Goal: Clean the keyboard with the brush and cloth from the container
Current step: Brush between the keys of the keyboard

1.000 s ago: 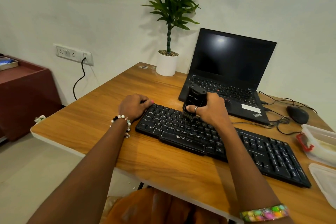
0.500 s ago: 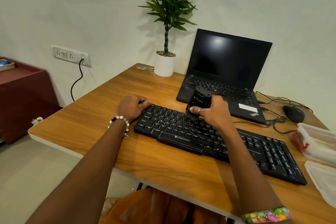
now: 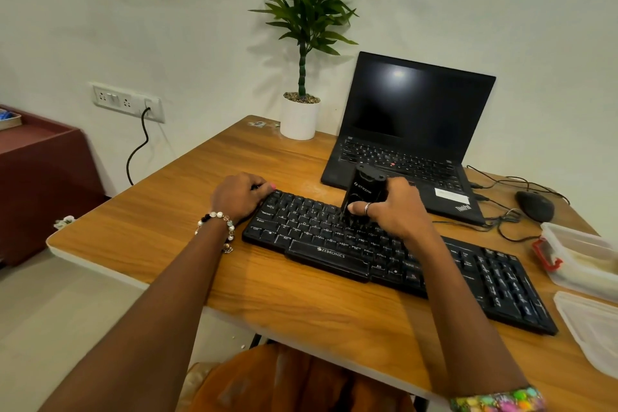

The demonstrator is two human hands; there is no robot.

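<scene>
A black keyboard [image 3: 468, 274] lies across the wooden desk [image 3: 160, 231]. My right hand [image 3: 396, 207] grips a black brush [image 3: 364, 189] with its bristles down on the upper middle keys. Curled fingers of my left hand [image 3: 239, 196] hold the keyboard's far left corner. The clear plastic container [image 3: 582, 256] with red clips stands open at the right edge, something pale inside it. Its clear lid [image 3: 592, 328] lies on the desk in front of it.
A black laptop [image 3: 414, 131] stands open behind the keyboard. A white pot with a green plant [image 3: 300, 117] sits at the far left corner. A black mouse [image 3: 535, 206] and tangled cables [image 3: 505, 221] lie right of the laptop. A maroon cabinet [image 3: 40, 174] stands left.
The brush in my right hand has tilted and shifted slightly across the upper keys. My left hand has kept its hold on the keyboard's corner.
</scene>
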